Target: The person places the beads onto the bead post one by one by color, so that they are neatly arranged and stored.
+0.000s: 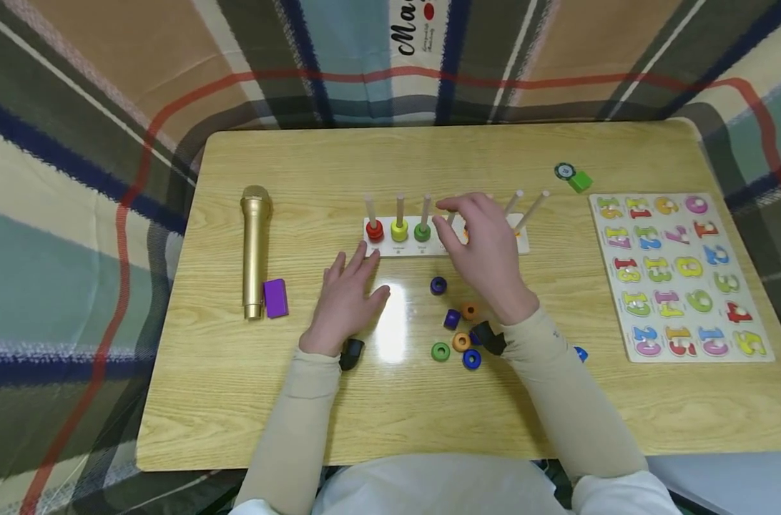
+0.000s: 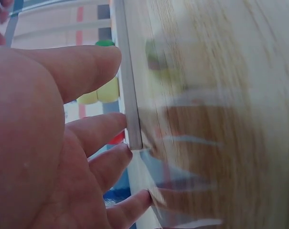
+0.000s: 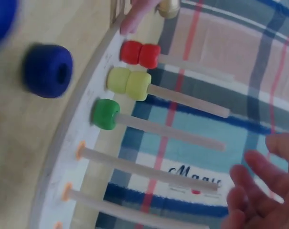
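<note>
A white peg board (image 1: 432, 247) bears a row of pale upright pegs. Two red beads (image 3: 140, 54) sit on its end peg, two yellow beads (image 3: 129, 83) on the second and one green bead (image 3: 105, 114) on the third. My left hand (image 1: 342, 307) rests by the board's near left corner, fingers extended, fingertips at its edge. Over the middle pegs hovers my right hand (image 1: 487, 250), its fingers loosely bent near the peg tips; nothing shows between them in the right wrist view. It hides some pegs in the head view.
Several loose beads lie in front of the board, including a green bead (image 1: 440, 351) and an orange bead (image 1: 461, 342). At left are a gold microphone (image 1: 255, 250) and a purple block (image 1: 276, 298). A number puzzle board (image 1: 680, 279) and a green block (image 1: 580, 182) lie at right.
</note>
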Demonstrator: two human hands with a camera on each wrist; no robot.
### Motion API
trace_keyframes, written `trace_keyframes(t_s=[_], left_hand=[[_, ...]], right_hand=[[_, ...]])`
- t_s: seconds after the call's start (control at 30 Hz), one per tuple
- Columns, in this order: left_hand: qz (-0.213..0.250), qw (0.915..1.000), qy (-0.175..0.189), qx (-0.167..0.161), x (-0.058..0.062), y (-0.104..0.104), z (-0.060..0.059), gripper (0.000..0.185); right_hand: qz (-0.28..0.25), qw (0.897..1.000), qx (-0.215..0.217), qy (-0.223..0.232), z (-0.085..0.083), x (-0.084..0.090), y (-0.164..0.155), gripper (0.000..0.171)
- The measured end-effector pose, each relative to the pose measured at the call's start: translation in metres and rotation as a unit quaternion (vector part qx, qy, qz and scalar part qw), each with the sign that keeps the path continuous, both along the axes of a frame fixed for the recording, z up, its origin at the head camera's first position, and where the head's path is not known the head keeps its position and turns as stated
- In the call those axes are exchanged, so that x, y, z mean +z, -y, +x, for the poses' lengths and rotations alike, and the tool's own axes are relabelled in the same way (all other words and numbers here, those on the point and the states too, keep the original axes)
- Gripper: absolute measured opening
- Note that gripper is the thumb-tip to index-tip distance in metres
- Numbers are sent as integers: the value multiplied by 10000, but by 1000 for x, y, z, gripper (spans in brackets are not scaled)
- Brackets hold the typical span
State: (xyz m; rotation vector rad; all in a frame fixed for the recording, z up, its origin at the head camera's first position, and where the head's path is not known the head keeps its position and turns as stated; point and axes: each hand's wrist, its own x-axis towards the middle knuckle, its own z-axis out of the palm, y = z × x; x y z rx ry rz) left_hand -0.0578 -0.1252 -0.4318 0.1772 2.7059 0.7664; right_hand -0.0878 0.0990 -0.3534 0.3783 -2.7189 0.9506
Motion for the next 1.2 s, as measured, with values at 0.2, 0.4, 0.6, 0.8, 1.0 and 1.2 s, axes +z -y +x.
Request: trace_keyframes(t_s=[0.2, 0.4, 0.6, 0.8, 1.0, 1.2], left_hand=[[-24, 10000, 18, -34, -1, 0, -1, 70], [-14, 10000, -54, -12, 1, 1, -3, 70], [8, 10000, -2, 15, -2, 2, -1, 69], [25, 10000, -55, -17, -2, 1, -1, 69], [15, 10000, -60, 22, -2, 2, 1, 69], [54, 10000, -64, 19, -3, 1, 1, 70]], right_hand=[[1491, 9659, 2012, 657, 51, -31, -19, 48], [2045, 9391, 2695, 596, 85, -58, -29, 36], [1705, 9544, 2402, 482, 87, -62, -32, 19], [416, 9908, 1277, 169, 60, -37, -34, 34], [-556, 9965, 312, -538, 9, -4, -16, 33], [-513, 9960, 73, -734, -25, 4, 6, 29]])
